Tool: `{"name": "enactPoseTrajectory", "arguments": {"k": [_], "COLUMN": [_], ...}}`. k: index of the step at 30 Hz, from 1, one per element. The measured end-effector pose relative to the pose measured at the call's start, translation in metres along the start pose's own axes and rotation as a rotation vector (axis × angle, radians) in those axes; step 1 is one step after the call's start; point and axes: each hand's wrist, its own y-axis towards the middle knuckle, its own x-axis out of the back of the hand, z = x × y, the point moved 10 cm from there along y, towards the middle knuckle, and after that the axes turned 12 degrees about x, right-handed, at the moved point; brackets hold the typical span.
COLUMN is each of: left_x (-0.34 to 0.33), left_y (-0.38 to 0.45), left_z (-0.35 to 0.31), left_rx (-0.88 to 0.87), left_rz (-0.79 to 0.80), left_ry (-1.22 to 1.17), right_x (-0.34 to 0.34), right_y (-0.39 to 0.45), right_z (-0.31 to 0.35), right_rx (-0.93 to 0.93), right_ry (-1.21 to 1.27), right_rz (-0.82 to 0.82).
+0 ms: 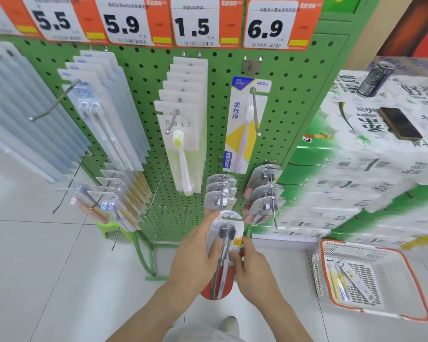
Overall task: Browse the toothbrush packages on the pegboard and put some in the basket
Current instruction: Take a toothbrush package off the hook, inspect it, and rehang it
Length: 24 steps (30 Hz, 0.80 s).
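Observation:
A green pegboard point(143, 95) carries hooks of toothbrush packages under price tags. I hold a twin-pack toothbrush package point(224, 233) with dark bristles and a red lower end, just below a hook of matching packs point(220, 193). My left hand point(195, 257) grips its left edge, thumb across the front. My right hand point(251, 265) pinches its right edge. A white basket with an orange rim point(403, 257) sits on the floor at the right, holding yellow toothbrush packages point(339, 280).
Stacked shrink-wrapped cartons point(356, 188) stand right of the pegboard, with a can point(374, 79) and a phone point(399, 123) on top. A green stool point(109, 228) sits behind the rack's foot. White floor tiles lie left. My shoe point(229, 325) shows below.

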Motion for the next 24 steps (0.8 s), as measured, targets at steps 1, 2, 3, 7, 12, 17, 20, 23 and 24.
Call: {"name": "enactPoseTrajectory", "arguments": {"k": [1,2,3,7,12,17,20,23,24], "left_x": [-0.001,-0.002,-0.003,-0.007,-0.010,-0.009,-0.010,-0.010,-0.011], "left_y": [-0.001,-0.002,-0.003,-0.008,0.000,0.005,0.011,0.019,0.022], "left_z": [-0.001,0.000,0.002,0.020,0.021,0.025,0.022,0.019,0.018], "left_rx": [-0.005,-0.007,-0.007,0.039,0.048,0.055,0.045,0.032,0.034], "left_rz": [-0.001,-0.004,-0.005,0.002,-0.022,-0.046,-0.063,-0.108,-0.116], "left_ry": [0.004,0.008,0.008,-0.013,-0.009,-0.022,-0.009,0.006,0.000], "right_x": [0.000,0.001,0.000,-0.006,-0.006,0.003,-0.002,-0.007,-0.007], "right_y": [0.001,0.002,0.003,0.001,0.005,0.018,0.024,0.028,0.029], "right_z": [-0.001,-0.001,-0.001,0.000,0.002,0.003,-0.003,-0.013,-0.015], "right_rx": [0.002,0.006,0.010,0.035,0.032,0.051,0.013,-0.032,-0.041], "right_ry": [-0.008,-0.011,-0.011,-0.051,-0.022,-0.033,-0.030,-0.003,0.005], "right_rz": [0.003,0.009,0.021,0.084,0.072,0.044,0.059,0.037,0.020]}}
